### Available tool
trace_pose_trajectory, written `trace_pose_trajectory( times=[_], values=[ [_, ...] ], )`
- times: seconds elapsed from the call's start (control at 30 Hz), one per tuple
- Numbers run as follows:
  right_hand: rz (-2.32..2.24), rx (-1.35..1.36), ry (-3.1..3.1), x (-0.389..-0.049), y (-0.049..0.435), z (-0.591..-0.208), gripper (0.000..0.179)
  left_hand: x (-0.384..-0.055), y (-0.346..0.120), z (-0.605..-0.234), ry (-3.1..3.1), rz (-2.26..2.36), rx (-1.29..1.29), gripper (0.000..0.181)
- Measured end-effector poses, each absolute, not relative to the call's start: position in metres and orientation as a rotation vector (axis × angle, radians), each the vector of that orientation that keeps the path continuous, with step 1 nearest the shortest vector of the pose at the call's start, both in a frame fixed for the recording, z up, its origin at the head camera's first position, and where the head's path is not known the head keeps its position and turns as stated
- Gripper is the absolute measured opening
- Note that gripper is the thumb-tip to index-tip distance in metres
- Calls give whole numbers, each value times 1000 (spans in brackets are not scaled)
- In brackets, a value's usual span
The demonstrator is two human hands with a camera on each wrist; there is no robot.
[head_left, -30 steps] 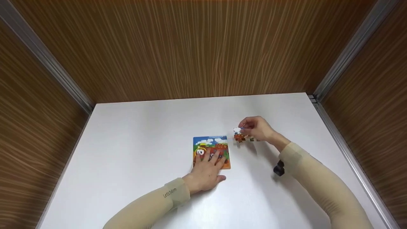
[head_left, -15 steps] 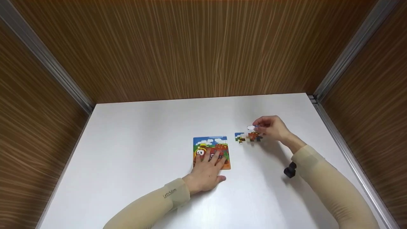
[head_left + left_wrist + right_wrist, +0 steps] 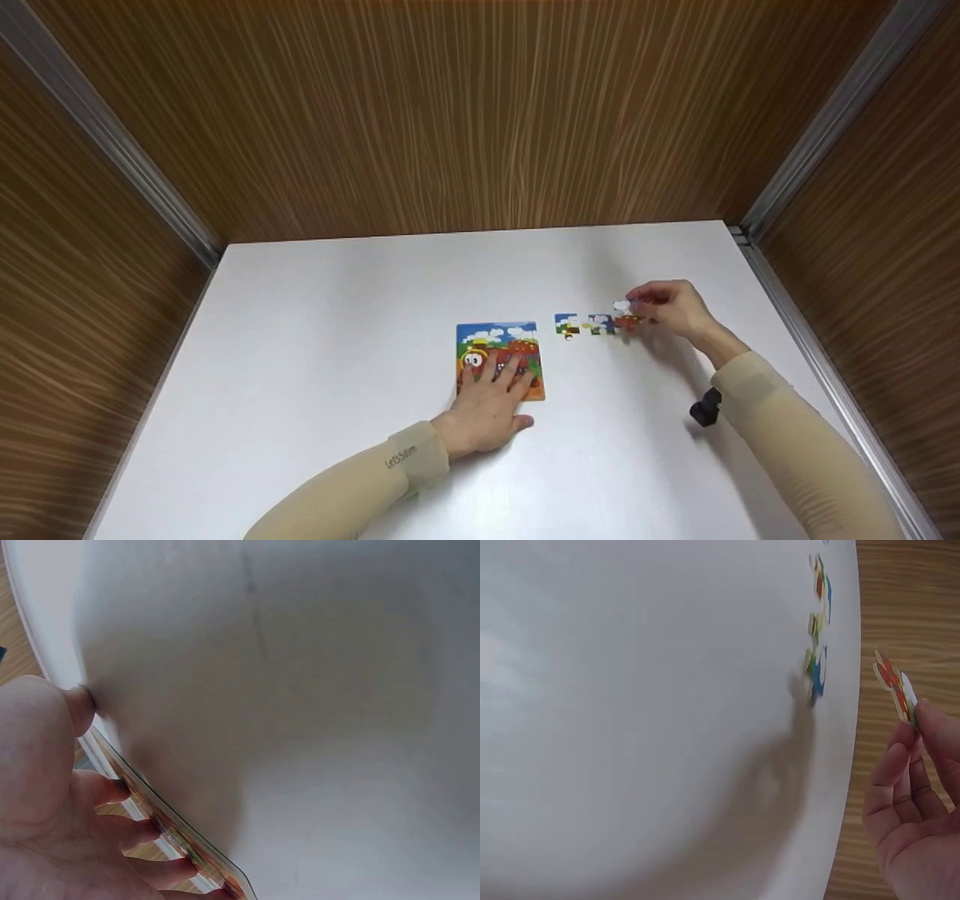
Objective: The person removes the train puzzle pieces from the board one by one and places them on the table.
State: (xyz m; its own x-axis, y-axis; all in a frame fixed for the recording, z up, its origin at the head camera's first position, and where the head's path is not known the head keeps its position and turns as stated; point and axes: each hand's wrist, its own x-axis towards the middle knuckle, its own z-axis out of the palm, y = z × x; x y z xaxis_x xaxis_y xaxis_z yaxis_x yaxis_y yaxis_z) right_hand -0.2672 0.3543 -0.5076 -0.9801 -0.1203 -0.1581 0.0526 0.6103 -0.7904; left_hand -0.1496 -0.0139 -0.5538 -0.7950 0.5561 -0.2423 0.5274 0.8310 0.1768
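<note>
My left hand [image 3: 486, 409] rests with spread fingers on a colourful jigsaw puzzle [image 3: 480, 332] showing a smiling train under white clouds. The fingers cover the lower part of the picture. In the left wrist view, the fingertips [image 3: 191, 868] touch the puzzle edge. To the right, my right hand [image 3: 675, 307] pinches a red, white and blue puzzle piece [image 3: 896, 686] between thumb and fingers, above the table. Whether more than one piece is in that pinch, I cannot tell. Two pieces lie left of this hand: a blue and yellow piece [image 3: 567, 323] and a blue, white and green piece [image 3: 601, 324].
A white table [image 3: 337, 337] carries everything, with brown wood-grain panels [image 3: 480, 112] at the back and sides. A small black object [image 3: 706, 409] hangs at the right wrist.
My right hand has moved to the right, still pinching a piece. Two pieces now lie in a row on the table behind it. The left hand stays on the puzzle.
</note>
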Motion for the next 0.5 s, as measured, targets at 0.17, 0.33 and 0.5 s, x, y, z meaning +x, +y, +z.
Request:
trace_pose_trajectory(
  times=[0.17,0.33,0.5],
  values=[
    [-1291,3,2645,-267,370,-516,33,-150,-13,-555,2728,142,829,78],
    [-1279,73,2612,-264,383,-525,35,-150,-12,-556,2731,143,829,78],
    [-1281,123,2585,-266,388,-531,36,-150,-12,-556,2724,147,816,78]
  ],
)
